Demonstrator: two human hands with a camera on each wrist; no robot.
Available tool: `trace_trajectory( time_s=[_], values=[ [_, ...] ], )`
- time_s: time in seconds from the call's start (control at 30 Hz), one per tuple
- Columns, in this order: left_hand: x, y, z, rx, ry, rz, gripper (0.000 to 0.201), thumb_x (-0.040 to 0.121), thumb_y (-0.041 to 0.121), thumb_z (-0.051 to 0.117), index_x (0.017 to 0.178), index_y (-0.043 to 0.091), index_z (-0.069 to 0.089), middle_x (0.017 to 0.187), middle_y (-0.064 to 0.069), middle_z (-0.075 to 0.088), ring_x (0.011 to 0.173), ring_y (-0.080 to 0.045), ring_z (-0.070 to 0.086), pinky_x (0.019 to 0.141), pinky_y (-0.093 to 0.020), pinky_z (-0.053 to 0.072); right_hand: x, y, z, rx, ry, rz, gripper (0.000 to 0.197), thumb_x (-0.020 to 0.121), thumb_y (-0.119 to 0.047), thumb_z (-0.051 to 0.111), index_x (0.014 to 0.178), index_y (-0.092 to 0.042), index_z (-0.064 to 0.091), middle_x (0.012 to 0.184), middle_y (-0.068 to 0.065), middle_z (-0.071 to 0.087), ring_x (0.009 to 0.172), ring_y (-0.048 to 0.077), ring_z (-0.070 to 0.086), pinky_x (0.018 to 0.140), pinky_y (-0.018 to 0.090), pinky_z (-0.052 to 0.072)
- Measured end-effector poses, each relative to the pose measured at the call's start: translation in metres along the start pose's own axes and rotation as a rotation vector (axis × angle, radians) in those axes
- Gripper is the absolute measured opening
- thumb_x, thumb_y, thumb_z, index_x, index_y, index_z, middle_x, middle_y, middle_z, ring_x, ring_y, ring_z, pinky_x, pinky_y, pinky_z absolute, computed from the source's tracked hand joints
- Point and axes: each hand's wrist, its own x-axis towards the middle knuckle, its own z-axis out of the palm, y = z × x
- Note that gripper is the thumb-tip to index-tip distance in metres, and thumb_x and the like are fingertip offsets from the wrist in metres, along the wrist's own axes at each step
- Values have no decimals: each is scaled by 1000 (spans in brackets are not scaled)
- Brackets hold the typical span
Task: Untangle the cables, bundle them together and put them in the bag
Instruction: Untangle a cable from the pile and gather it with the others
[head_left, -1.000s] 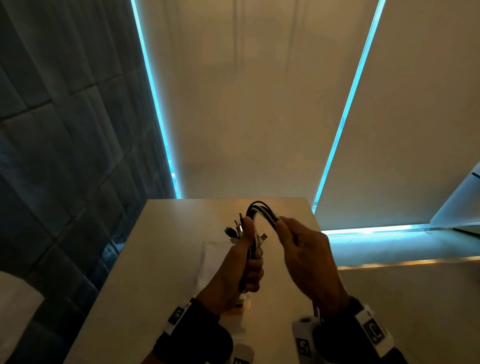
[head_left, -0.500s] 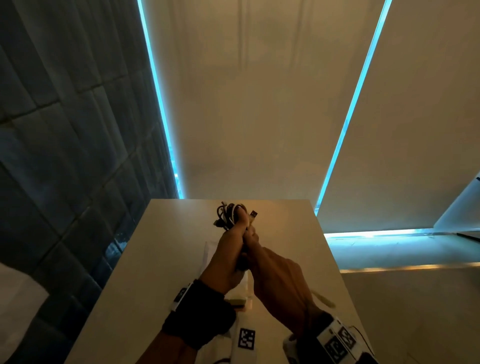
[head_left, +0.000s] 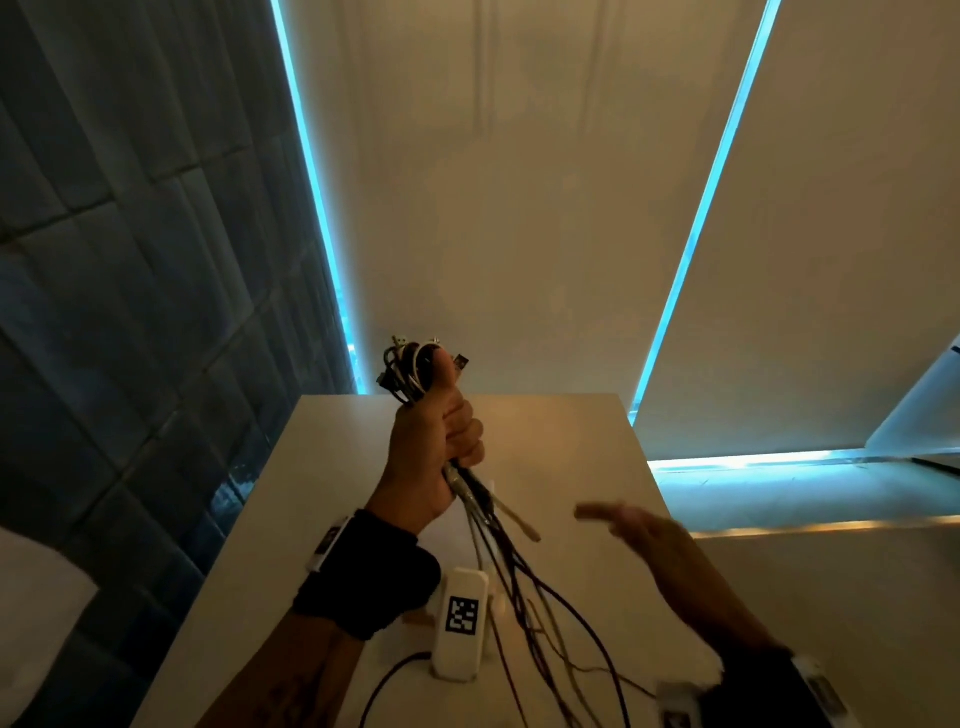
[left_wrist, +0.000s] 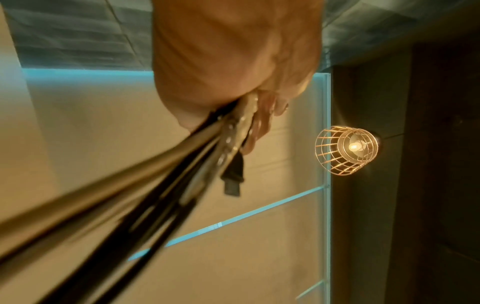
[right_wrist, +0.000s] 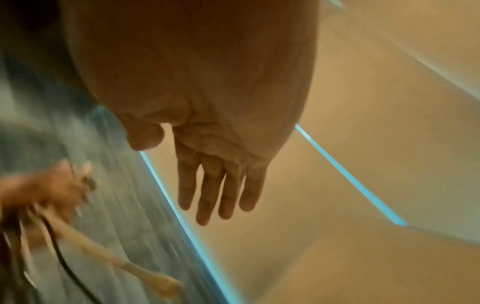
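Cables (head_left: 415, 371), a mixed bunch of thin black and white cords with small plug ends, are clenched in the left hand (head_left: 436, 452), which is raised above the far half of the pale rectangular table (head_left: 561, 467). The fist is wrapped round the middle of the bunch, with the thumb lying up along it. Looped ends and plugs stick out above the fist, past the table's far edge as seen from the head view. Below the fist the loose strands fan out and trail down toward the near edge of the table, passing just right of a white wrist-camera block with a black-and-white square marker (head_left: 461, 629).

From the left wrist view the cords (left_wrist: 145, 185) run as blurred dark and pale streaks out of the curled fingers (left_wrist: 259, 123), and one black plug (left_wrist: 232, 176) hangs free beside them.

The right hand (head_left: 644, 535) is apart from the bunch, over the table's right side near its right edge, fingers straight and held close together, gripping nothing. The right wrist view shows the same flat palm (right_wrist: 223, 168) with bare air round it.

Table surface between the two hands and toward the far right corner is uncovered. Left of the table stands a dark padded wall (head_left: 130, 312); beyond the far edge hang pale blinds (head_left: 519, 208) edged with blue light strips.
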Motion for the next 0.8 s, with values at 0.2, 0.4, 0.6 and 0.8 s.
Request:
trace_trajectory(
  time_s=[0.2, 0.4, 0.6, 0.8],
  values=[
    [-10, -25, 23, -1, -40, -13, 39, 79, 33, 67, 58, 17, 38, 47, 4, 28, 40, -9, 27, 41, -23, 28, 45, -89, 38, 101, -163, -103, 36, 89, -56, 41, 94, -25, 59, 75, -6, 66, 61, 2, 62, 61, 17, 47],
    [2, -8, -2, 60, 76, -62, 42, 83, 40, 62, 57, 16, 42, 55, 1, 48, 55, -15, 48, 63, -31, 43, 35, -63, 71, 301, -172, -39, 48, 93, -54, 42, 58, -23, 52, 51, -3, 35, 42, 10, 30, 43, 23, 28],
    [5, -6, -16, -150, 182, -181, 44, 89, 39, 61, 53, 20, 47, 45, 5, 44, 40, -8, 46, 55, -29, 40, 17, -43, 82, 518, -299, 104, 51, 92, -58, 37, 69, -17, 55, 55, 1, 28, 45, 12, 23, 43, 24, 22],
    [10, -5, -20, -155, 184, -174, 47, 88, 42, 61, 54, 23, 34, 41, 8, 27, 32, -5, 27, 35, -15, 24, 8, -35, 77, 607, -431, 191, 53, 92, -59, 40, 71, -13, 54, 55, -2, 29, 43, 10, 23, 42, 22, 21]
  ],
)
